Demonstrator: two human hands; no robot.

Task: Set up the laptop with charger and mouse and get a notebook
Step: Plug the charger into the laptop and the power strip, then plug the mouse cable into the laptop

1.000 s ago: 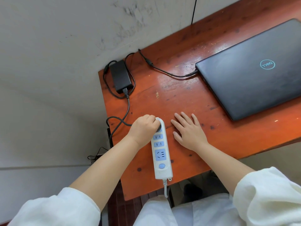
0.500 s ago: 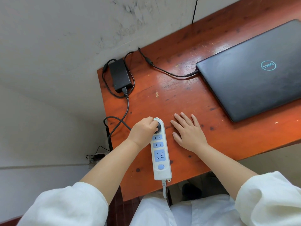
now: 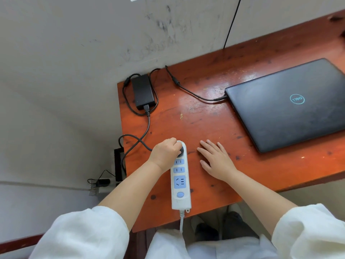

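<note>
A closed black laptop (image 3: 287,103) lies on the right of the red-brown wooden desk (image 3: 205,124). Its charger brick (image 3: 142,91) sits at the desk's far left corner, with one cable (image 3: 194,93) plugged into the laptop's left side. The other cable (image 3: 147,126) loops to a black plug (image 3: 180,151) in the top socket of a white and blue power strip (image 3: 180,180). My left hand (image 3: 164,152) is closed around that plug. My right hand (image 3: 216,159) rests flat on the desk just right of the strip. No mouse or notebook is in view.
A grey scuffed wall runs behind and left of the desk. The strip's white cord (image 3: 181,219) hangs over the near desk edge. A small black adapter with wires (image 3: 101,182) lies on the floor at the left. A thin black wire (image 3: 231,21) runs down the wall.
My left hand has shifted slightly left on the plug, so more of the black plug shows in the strip's top socket. My right hand has stayed flat.
</note>
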